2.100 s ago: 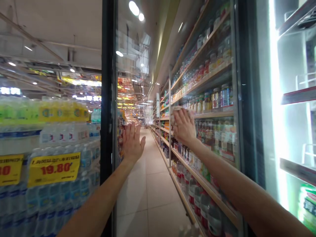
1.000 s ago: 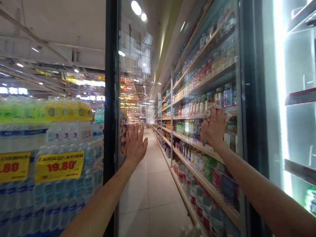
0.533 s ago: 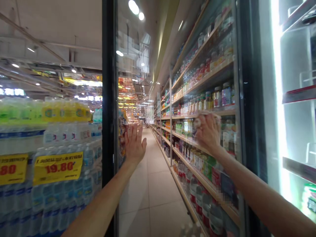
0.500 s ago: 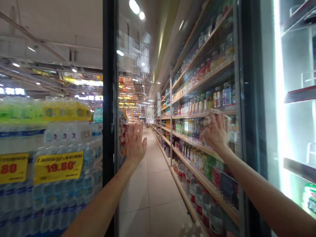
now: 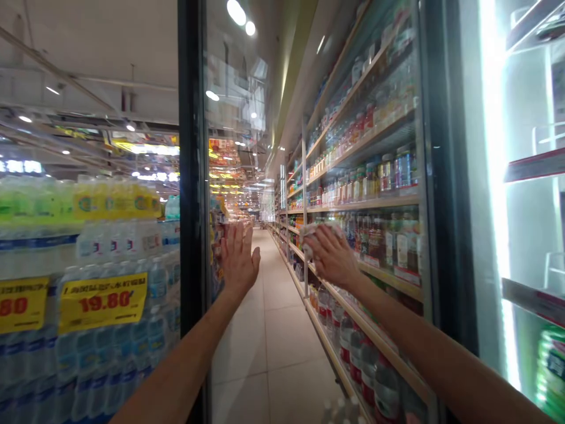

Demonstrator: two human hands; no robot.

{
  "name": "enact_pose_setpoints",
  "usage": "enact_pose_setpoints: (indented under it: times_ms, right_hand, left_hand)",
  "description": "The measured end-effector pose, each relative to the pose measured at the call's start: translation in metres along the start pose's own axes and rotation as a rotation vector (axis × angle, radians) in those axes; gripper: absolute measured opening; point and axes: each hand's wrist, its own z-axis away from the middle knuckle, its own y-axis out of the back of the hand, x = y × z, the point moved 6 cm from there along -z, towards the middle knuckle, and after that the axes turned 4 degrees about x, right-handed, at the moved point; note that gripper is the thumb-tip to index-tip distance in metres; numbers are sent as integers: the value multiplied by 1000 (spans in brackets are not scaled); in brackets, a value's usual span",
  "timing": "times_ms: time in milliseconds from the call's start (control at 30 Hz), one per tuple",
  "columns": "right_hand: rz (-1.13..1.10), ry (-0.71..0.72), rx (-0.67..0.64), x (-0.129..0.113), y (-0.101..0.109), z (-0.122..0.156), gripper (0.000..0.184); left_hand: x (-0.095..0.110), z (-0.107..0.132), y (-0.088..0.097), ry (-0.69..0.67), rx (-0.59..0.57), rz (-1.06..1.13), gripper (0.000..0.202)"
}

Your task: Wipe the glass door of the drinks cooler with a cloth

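A glass door (image 5: 247,171) in a dark frame stands open before me. Flat against its left side rests my left hand (image 5: 239,259), fingers stretched and nothing in it. Near the middle of the pane, my right hand (image 5: 331,253) presses a pale cloth (image 5: 309,238) to the glass. Part of the cloth is hidden under the palm and fingers. Bottles and jars on shelves (image 5: 388,203) show through or in the pane; I cannot tell which of them are reflections.
To the left are stacked bottle packs (image 5: 119,335) with a yellow price sign (image 5: 103,301). A lit cooler with shelves (image 5: 536,165) and a green bottle pack (image 5: 551,371) is at the right. The tiled floor (image 5: 260,318) runs along the shelves.
My right hand has slid left across the glass with the cloth, from near the right frame to the middle. The left hand stays in place on the pane.
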Motion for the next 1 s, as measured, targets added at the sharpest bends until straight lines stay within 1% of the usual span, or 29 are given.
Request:
enact_pose_setpoints:
  times_ms: [33,133,167,200,233,267,300,333,433,467,500,533,567,600,633,667,733,767,800,833,867,900,933,1000]
  right_hand:
    - [38,-96,28,21,6,6,50]
    - [159,-490,183,96,29,29,54]
    - [181,-597,233,114,35,36,55]
    - [193,-671,270,124,39,41,56]
    - [198,-706,292,127,40,42,56]
    - [196,-702,296,122,39,40,56]
    - [188,-659,279,110,35,34,56]
    - [175,-583,251,92,30,27,55]
    - [99,-234,130,25,9,4,51]
    - [69,-116,91,6,4,0,49]
    - [44,-17,60,-6,1,-2,48]
    - [30,46,38,-10,0,-1,48]
    - [31,67,25,-6,1,1,47]
    - [46,40,26,6,4,4,46]
    - [73,-31,43,25,9,8,46]
    - [106,-140,71,49,15,13,46]
    - [173,-415,170,99,30,26,50]
    - [196,-534,224,117,36,32,52]
    - [210,-616,265,129,39,36,54]
    - [212,-654,291,132,40,37,56]
    - [202,-647,296,126,38,35,57]
    - [181,-602,282,114,33,30,57]
    - [153,-529,252,95,26,23,57]
    - [86,-336,172,46,11,9,55]
  left_hand:
    - [0,0,0,1,0,0,52]
    - [1,0,1,-4,6,6,53]
    - [2,0,2,-7,8,6,53]
    - [2,-1,2,-9,11,3,52]
    - [3,-1,2,-11,16,-2,52]
    - [4,-1,2,-14,21,-11,52]
    - [4,-1,2,-15,24,-21,52]
    - [4,0,2,-14,26,-30,52]
    - [3,0,1,-9,32,-46,51]
    - [3,1,1,-8,31,-49,51]
    - [3,1,0,-8,31,-50,51]
    - [2,1,0,-10,32,-49,51]
    - [2,1,-1,-13,31,-45,51]
    - [2,2,-1,-13,30,-40,51]
    - [1,2,-1,-10,30,-36,52]
    - [1,2,-1,-9,29,-31,52]
    - [1,1,-1,-9,27,-24,53]
    - [2,1,-1,-9,25,-23,53]
    - [2,1,-1,-10,25,-23,53]
    - [2,1,-1,-11,25,-23,53]
    - [2,1,-1,-11,27,-24,53]
    - [2,1,-1,-11,29,-26,53]
    - [3,1,-1,-10,31,-28,53]
    - [3,2,-1,-16,35,-31,52]
